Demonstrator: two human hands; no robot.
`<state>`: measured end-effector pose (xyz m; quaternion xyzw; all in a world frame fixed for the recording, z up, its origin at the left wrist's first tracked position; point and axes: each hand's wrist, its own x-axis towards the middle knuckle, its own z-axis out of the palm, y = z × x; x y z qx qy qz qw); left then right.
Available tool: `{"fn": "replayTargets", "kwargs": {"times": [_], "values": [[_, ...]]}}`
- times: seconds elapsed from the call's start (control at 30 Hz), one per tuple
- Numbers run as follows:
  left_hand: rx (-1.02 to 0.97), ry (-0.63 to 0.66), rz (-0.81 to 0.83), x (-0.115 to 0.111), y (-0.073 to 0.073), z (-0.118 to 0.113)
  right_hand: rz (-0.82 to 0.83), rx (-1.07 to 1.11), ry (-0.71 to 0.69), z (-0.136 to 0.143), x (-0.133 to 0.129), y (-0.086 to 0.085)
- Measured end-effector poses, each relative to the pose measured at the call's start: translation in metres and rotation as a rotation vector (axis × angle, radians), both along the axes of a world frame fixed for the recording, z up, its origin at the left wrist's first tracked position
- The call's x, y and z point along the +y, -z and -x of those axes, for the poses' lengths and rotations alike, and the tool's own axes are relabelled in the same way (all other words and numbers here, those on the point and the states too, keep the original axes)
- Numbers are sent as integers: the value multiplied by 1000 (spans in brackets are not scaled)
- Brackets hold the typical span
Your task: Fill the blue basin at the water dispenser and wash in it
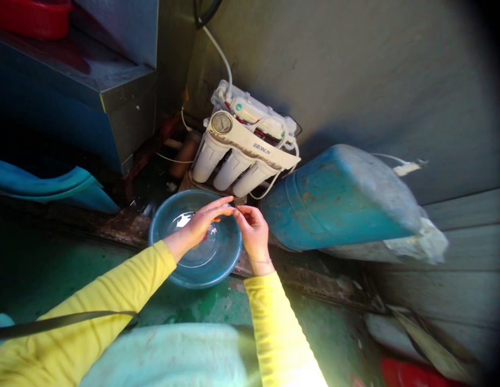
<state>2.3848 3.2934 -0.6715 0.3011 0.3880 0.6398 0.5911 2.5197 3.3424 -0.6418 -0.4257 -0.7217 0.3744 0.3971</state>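
My left hand (pixel 202 221) reaches over a round blue basin (pixel 217 279) on the floor, its fingers stretched out to the right. Close beside its fingertips, my right hand (pixel 254 232) is closed in a pinch above the basin's right edge. Fingers of the two hands meet or overlap there. Whether something small sits in the pinch is too hard to make out. Bright reflections show in the basin, which appears to hold clear water.
Behind the basin stands a white water filter unit (pixel 250 148) with a gauge and tubes. A blue plastic drum (pixel 326 199) leans at right. Upper left are a metal counter (pixel 113 80) and red tub (pixel 36 19). A wooden beam (pixel 314 277) crosses the green floor.
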Motion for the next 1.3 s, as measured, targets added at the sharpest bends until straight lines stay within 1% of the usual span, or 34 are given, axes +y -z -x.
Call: {"fn": "replayTargets", "kwargs": {"times": [0.07,0.13,0.2,0.27,0.3,0.37,0.4,0.5,0.6,0.67,0.7,0.77,0.9,0.97,1.07,1.13,1.2,1.3], "values": [[51,5,-10,0,-1,2,-23,-60,14,-1,0,0],[128,0,-20,0,-3,4,48,-50,16,-2,2,1],[168,-14,-27,2,-7,8,206,79,14,-3,5,3],[162,-66,7,5,-10,12,378,262,3,-2,7,4],[160,-101,36,6,-11,13,444,336,-4,-2,7,4],[172,-146,74,8,-11,16,525,405,-36,0,6,2],[184,-148,67,9,-10,16,538,405,-57,1,5,1],[248,-120,-35,11,-4,16,516,379,-105,4,1,-1],[414,-129,-102,11,1,15,505,353,-134,6,-1,-2],[515,-141,-127,11,3,14,538,363,-153,7,-2,-2],[534,-141,-134,11,2,14,567,379,-166,8,-3,-3],[475,-129,-103,10,1,15,651,433,-204,8,-3,-4],[233,-91,61,9,-2,17,883,600,-275,10,-5,-5],[172,-61,84,9,-2,17,982,670,-282,12,-6,-4],[116,-24,81,8,1,16,1031,669,-302,15,-9,-3],[122,-42,71,8,1,16,1023,619,-339,17,-11,-2],[200,-89,36,9,0,17,1018,589,-367,18,-13,-1],[486,-153,-45,9,-4,22,1043,588,-385,18,-12,2]]}}
